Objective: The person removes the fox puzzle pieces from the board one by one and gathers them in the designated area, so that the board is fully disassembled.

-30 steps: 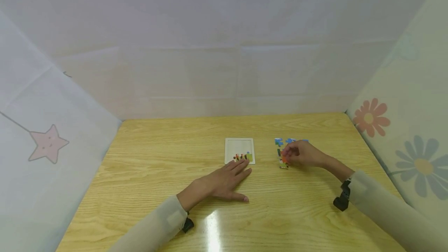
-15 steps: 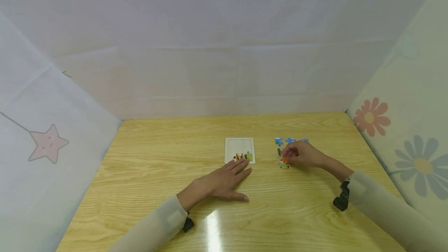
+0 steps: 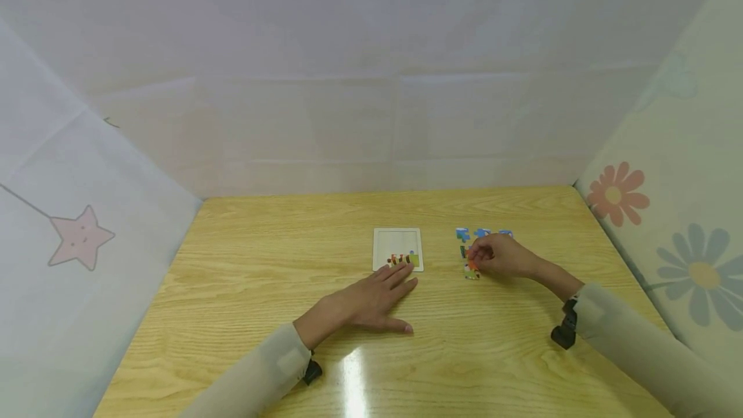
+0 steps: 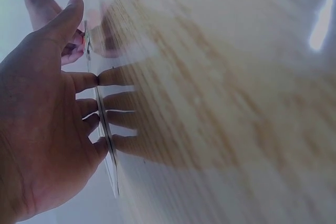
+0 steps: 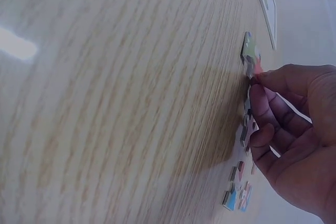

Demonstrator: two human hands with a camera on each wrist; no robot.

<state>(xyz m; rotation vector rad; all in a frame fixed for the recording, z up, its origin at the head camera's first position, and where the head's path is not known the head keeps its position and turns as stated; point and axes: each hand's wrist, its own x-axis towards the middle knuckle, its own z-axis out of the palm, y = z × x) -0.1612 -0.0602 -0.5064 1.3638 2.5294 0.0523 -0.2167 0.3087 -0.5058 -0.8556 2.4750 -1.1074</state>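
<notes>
My left hand (image 3: pixel 371 298) lies flat with straight fingers, its fingertips on the near edge of a pale square puzzle tray (image 3: pixel 376 247). Inside that tray, along the near side, sit a few jigsaw pieces (image 3: pixel 400 259) in red, dark stripes and green, partly covered by the fingers. To the right, my right hand (image 3: pixel 504 255) pinches an orange-and-green jigsaw piece (image 5: pixel 256 66) between thumb and forefinger, low over the table. The left wrist view shows the left palm (image 4: pixel 47 124) with fingertips down at the tray's edge.
Blue jigsaw pieces (image 3: pixel 462 233) lie in a row behind the right hand. More loose pieces (image 5: pixel 239 188) show beneath it in the right wrist view. The wooden table (image 3: pixel 261 244) is bounded by pale cloth walls at the back and both sides.
</notes>
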